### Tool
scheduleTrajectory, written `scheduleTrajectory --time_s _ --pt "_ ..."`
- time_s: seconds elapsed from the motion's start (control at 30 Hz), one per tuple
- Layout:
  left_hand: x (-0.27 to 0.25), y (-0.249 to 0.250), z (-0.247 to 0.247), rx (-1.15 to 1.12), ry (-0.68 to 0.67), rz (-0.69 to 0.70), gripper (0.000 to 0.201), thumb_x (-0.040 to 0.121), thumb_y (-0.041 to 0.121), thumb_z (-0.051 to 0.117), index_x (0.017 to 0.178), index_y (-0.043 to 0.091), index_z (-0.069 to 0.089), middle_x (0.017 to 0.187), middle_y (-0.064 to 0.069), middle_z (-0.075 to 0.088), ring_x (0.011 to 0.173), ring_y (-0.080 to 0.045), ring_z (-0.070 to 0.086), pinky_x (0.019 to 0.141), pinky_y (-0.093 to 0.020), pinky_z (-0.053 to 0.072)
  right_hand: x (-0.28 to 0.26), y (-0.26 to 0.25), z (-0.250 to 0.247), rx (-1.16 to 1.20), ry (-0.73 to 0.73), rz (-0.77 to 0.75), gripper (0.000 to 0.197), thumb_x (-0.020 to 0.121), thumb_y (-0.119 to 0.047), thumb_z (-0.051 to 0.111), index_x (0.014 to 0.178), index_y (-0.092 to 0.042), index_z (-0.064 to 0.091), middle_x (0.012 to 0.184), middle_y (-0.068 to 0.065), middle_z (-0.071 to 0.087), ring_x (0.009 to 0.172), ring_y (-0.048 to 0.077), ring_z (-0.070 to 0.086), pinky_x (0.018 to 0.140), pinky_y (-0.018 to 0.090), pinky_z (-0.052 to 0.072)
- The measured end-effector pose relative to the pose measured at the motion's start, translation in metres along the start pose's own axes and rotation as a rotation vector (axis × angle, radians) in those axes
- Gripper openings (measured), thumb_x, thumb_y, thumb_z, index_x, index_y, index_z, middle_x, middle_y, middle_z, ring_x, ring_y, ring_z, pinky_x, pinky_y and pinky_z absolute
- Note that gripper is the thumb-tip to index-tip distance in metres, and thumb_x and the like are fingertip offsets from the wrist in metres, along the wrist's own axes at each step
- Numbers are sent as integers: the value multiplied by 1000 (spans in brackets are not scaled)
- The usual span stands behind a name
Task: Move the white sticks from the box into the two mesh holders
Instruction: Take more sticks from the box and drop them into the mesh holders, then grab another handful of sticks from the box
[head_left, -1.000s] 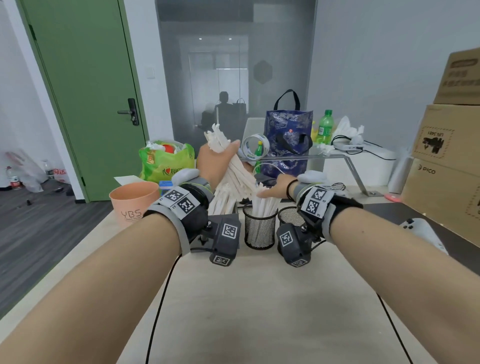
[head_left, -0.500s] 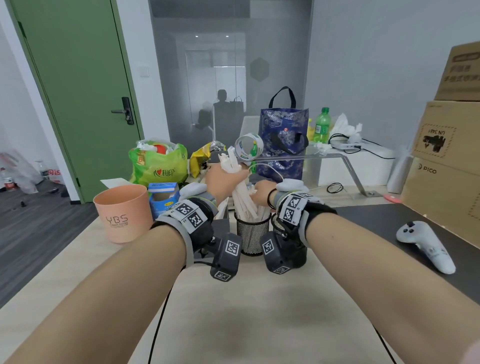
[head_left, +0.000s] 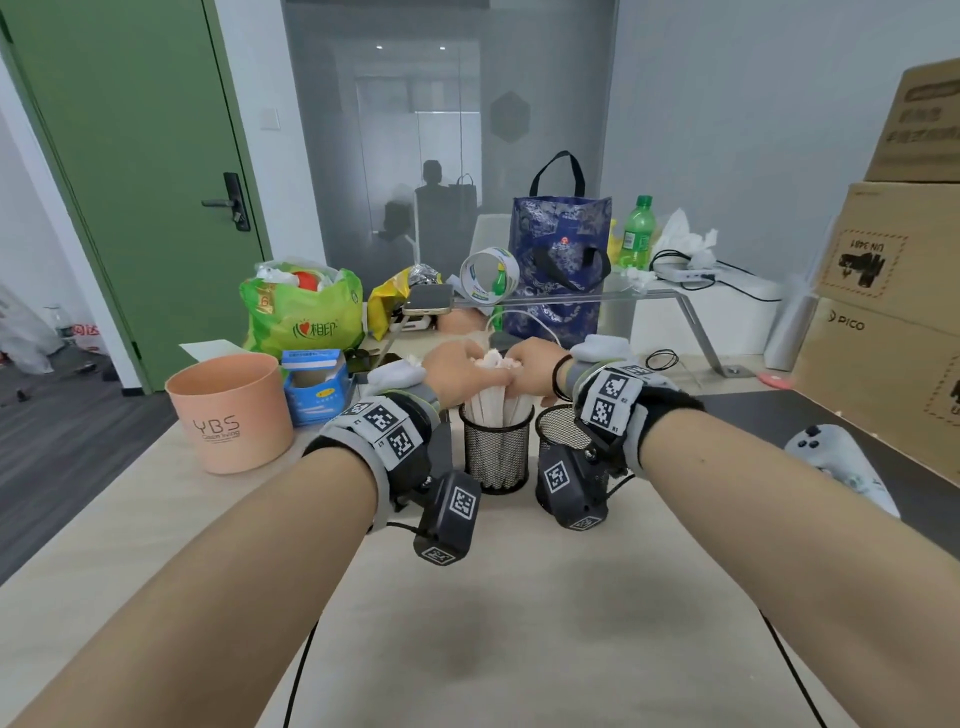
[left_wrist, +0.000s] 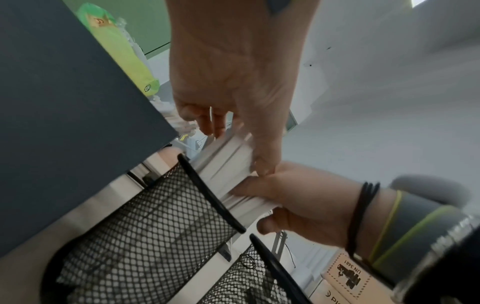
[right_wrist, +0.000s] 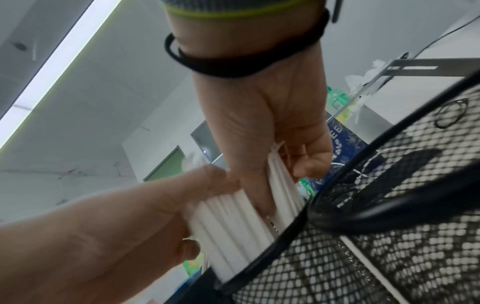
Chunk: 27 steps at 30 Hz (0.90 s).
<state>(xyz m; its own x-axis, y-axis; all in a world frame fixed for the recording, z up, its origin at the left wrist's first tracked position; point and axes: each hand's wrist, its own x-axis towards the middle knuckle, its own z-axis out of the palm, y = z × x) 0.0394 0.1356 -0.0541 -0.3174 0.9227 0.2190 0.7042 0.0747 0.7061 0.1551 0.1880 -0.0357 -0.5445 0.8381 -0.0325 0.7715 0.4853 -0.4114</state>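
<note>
Two black mesh holders stand side by side mid-table. A thick bundle of white sticks (head_left: 497, 402) stands upright in the left holder (head_left: 496, 457), its tops sticking out above the rim. My left hand (head_left: 465, 373) grips the bundle from the left and my right hand (head_left: 522, 368) grips it from the right, thumbs nearly touching. In the left wrist view my left hand (left_wrist: 233, 142) wraps the white sticks (left_wrist: 226, 166) just above the left holder (left_wrist: 155, 216). In the right wrist view my right hand (right_wrist: 283, 185) clasps the white sticks (right_wrist: 233, 222). The right holder (head_left: 558, 431) stands partly behind my right wrist.
A pink cup (head_left: 228, 410) and an open blue box (head_left: 317, 384) stand to the left. Green and yellow bags, a tape roll and a blue tote (head_left: 561, 265) crowd the back. A white controller (head_left: 836, 462) and cardboard boxes (head_left: 893, 332) are on the right.
The bundle, held high and tilted a second ago, has come down upright into the left holder. My right hand has moved onto it beside the left.
</note>
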Motion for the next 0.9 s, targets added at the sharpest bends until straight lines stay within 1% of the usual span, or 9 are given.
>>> scheduleTrajectory --time_s 0.13,0.23,0.33,0.43,0.5,0.6,0.73,0.8,0.9 --pt "4 -3 -4 10 160 204 67 71 37 79 126 10 50 121 -3 55 112 -17 52 99 -33 44 -10 6 -8 86 -29 -10 45 81 -24 67 121 -8 55 102 6 50 84 19 53 55 29 54" --pt "4 3 2 84 41 385 70 81 31 66 142 9 39 145 -8 44 136 -23 39 113 -39 32 -17 11 -16 70 -36 -20 47 84 -23 64 127 -7 51 117 12 51 98 25 58 58 30 56" --pt "0 9 11 388 -269 298 57 93 42 35 139 9 43 147 -8 40 142 -26 31 115 -47 26 -22 13 -17 19 -48 -19 35 83 -17 62 116 -5 56 109 15 56 92 25 59 58 31 56" --pt "-4 19 12 501 -148 249 59 94 50 28 136 12 46 151 -3 35 147 -23 18 119 -52 11 -26 16 -16 -40 -64 6 18 82 -17 63 95 -10 53 91 6 54 82 21 55 62 29 51" --pt "-6 19 10 481 -5 247 58 98 46 32 149 20 30 160 3 20 151 -17 9 120 -50 1 -31 18 -18 -110 -66 10 44 83 -26 64 120 -6 52 116 9 57 106 26 56 85 33 48" --pt "-12 12 12 571 -203 228 63 96 51 35 151 23 24 162 1 15 151 -18 9 121 -48 5 -43 22 -25 -185 -80 27 68 86 -36 60 141 -3 38 144 11 46 130 26 46 106 33 37" --pt "-18 9 5 579 96 312 52 91 51 46 136 26 47 146 -4 43 137 -25 38 111 -42 30 -61 31 -30 -217 -102 64 76 83 -47 62 141 -5 37 144 12 46 130 27 46 110 35 36" --pt "-29 15 -5 478 258 321 33 93 37 45 115 18 60 118 -4 60 109 -25 58 81 -33 43 -68 38 -27 -297 -136 93 90 79 -56 60 147 -8 27 151 9 37 137 25 38 114 35 31" --pt "-44 22 -13 462 72 166 26 92 21 43 99 7 64 96 -9 68 77 -26 63 57 -26 38 -75 47 -15 -287 -189 129 105 73 -62 63 151 -13 13 158 5 24 143 23 30 115 36 29"
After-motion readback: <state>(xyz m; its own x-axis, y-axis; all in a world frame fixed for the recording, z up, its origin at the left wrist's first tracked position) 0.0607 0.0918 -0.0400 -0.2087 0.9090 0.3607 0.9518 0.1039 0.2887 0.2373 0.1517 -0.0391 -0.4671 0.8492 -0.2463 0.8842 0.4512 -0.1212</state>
